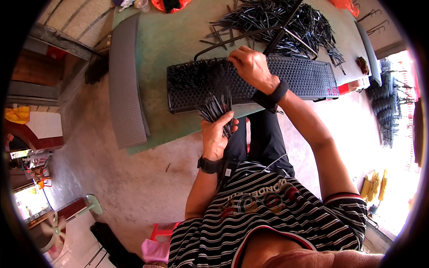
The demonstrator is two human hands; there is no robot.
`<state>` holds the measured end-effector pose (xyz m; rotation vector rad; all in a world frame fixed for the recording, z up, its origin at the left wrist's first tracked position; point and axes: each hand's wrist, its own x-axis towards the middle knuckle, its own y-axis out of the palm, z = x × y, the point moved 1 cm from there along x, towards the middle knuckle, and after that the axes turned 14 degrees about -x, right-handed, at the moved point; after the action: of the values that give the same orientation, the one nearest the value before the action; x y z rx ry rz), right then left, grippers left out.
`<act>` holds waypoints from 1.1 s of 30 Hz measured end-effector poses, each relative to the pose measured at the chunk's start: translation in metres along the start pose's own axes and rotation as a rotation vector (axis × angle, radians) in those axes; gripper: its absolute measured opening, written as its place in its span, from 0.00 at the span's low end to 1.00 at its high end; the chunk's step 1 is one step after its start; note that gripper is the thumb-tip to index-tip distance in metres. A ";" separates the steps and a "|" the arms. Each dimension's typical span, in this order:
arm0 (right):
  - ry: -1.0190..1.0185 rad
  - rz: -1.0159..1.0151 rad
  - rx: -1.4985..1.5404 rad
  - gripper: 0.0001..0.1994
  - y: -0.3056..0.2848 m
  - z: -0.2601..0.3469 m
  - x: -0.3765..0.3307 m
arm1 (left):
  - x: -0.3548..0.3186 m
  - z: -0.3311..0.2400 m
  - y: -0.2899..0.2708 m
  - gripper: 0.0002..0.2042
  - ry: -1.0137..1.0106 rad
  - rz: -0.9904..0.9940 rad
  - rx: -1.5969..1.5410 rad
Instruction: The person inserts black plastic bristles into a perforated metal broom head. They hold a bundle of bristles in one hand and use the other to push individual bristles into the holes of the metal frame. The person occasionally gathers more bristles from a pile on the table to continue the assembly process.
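A bundle of thin dark sticks [213, 106] fans upward out of my left hand [215, 130], whose fingers are wrapped round it. The bundle is just in front of a long black panel full of round holes [299, 76]. Many short dark sticks [192, 76] stand upright in the panel's left part, while holes show bare across its right part. Over the middle of the panel, my right hand [251, 66] is closed in a pinch by the edge of the filled part. Whatever sits between its fingertips is too small to make out.
The panel rests at the near edge of a green table [156, 53]. Behind it lies a large heap of dark sticks [290, 22], with a black metal frame [254, 32] rising in front. Grey perforated sheets [127, 85] overhang the table's left end. A pink stool [161, 230] stands behind me.
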<state>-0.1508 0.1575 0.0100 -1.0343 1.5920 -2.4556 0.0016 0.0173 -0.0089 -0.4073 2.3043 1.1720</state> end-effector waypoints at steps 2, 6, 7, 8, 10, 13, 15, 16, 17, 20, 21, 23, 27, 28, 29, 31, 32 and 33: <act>0.139 0.111 0.114 0.08 -0.019 0.017 -0.004 | 0.001 0.000 -0.003 0.09 -0.004 -0.019 0.001; 0.491 0.736 0.747 0.13 -0.026 0.028 -0.034 | -0.001 0.002 0.001 0.12 -0.025 -0.005 0.026; 0.550 0.761 0.870 0.12 -0.024 0.028 -0.040 | -0.001 0.004 0.001 0.12 -0.021 0.002 0.017; 0.587 0.728 0.915 0.11 -0.025 0.027 -0.044 | -0.001 0.007 0.001 0.11 -0.016 0.008 0.007; 0.659 0.660 1.003 0.09 -0.030 0.029 -0.050 | -0.001 0.010 0.002 0.11 -0.009 0.009 -0.002; 0.624 0.538 0.899 0.08 -0.031 0.034 -0.057 | -0.001 0.011 0.005 0.10 -0.002 0.003 -0.010; 0.592 0.509 0.853 0.08 -0.035 0.032 -0.057 | 0.000 0.011 0.005 0.10 0.000 0.010 -0.029; 0.602 0.477 0.847 0.08 -0.036 0.031 -0.058 | 0.002 0.011 0.004 0.10 0.026 -0.003 -0.036; 0.613 0.445 0.841 0.08 -0.037 0.030 -0.058 | 0.005 0.012 0.001 0.10 0.052 -0.016 -0.044; 0.607 0.091 0.780 0.10 -0.040 0.028 -0.053 | 0.007 0.009 -0.001 0.09 0.065 -0.027 -0.020; 0.586 -0.043 0.737 0.11 -0.042 0.028 -0.048 | 0.007 0.008 0.000 0.09 0.058 -0.027 -0.004; 0.491 -0.137 0.583 0.11 -0.044 0.024 -0.037 | 0.005 0.007 0.002 0.08 0.064 -0.009 0.014; 0.335 -0.220 0.466 0.10 -0.034 0.015 -0.025 | 0.004 0.006 0.006 0.07 0.056 0.001 0.044; 0.329 -0.216 0.461 0.11 -0.030 0.013 -0.023 | 0.003 0.005 0.006 0.07 0.049 0.010 0.037; 0.323 -0.213 0.455 0.11 -0.025 0.010 -0.022 | 0.003 0.005 0.007 0.06 0.043 0.018 0.031; 0.297 -0.179 0.384 0.11 -0.016 0.004 -0.022 | 0.003 0.004 0.006 0.05 0.032 0.005 0.021; 0.300 -0.155 0.374 0.10 -0.012 0.002 -0.022 | 0.003 0.005 0.005 0.05 0.028 -0.016 0.017; 0.303 -0.130 0.363 0.10 -0.009 0.000 -0.022 | 0.004 0.006 0.005 0.04 0.024 -0.036 0.014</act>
<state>-0.1312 0.1699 0.0065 -0.7594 1.0920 -2.9557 -0.0018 0.0245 -0.0107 -0.4587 2.3147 1.1386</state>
